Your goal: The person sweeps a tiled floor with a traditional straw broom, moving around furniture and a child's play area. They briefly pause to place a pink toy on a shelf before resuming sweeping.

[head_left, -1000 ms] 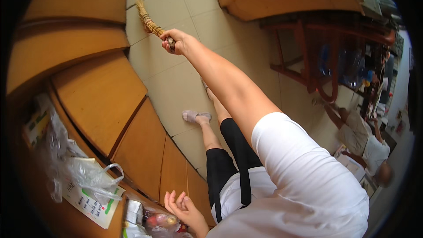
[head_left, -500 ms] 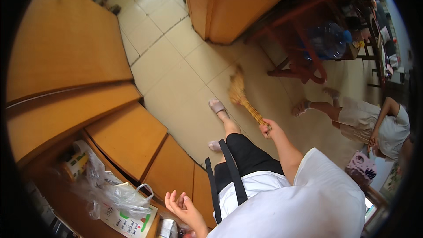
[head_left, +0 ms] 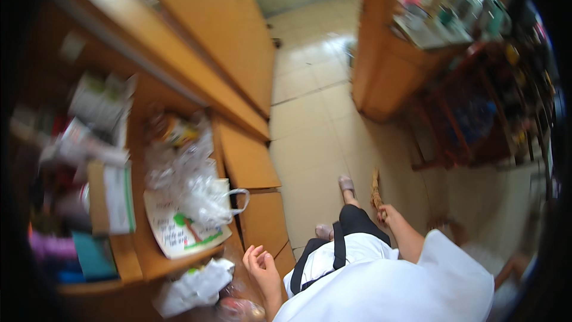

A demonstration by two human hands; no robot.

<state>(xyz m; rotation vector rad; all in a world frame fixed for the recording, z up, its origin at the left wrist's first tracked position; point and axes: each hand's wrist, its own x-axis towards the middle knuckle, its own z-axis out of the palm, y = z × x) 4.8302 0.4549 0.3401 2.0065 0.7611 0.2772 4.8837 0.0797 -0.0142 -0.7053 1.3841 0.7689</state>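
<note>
My right hand (head_left: 387, 214) is closed round the handle of a short straw broom (head_left: 375, 182), whose bristles point away from me over the tiled floor (head_left: 313, 161), beside my right leg and slippered foot. My left hand (head_left: 260, 265) is empty, fingers apart and loosely bent, near the wooden cupboard fronts (head_left: 258, 217) and a clear wrapped bundle (head_left: 241, 310) at lower left. Above it on the wooden surface lie a paper sheet with a drawing (head_left: 173, 226) and a crumpled plastic bag (head_left: 202, 197).
A wooden door (head_left: 220, 30) stands ahead left. At right are a wooden cabinet (head_left: 375, 65) topped with bottles and a dark red wooden frame (head_left: 488, 89) holding a blue water bottle. Another person (head_left: 506, 268), blurred, is at lower right. Assorted boxes (head_left: 110, 197) crowd the left.
My right arm has drawn back from stretching forward to beside my body, bringing the broom down and right. The view has swung to show more doorway and left shelving. My left hand stays open.
</note>
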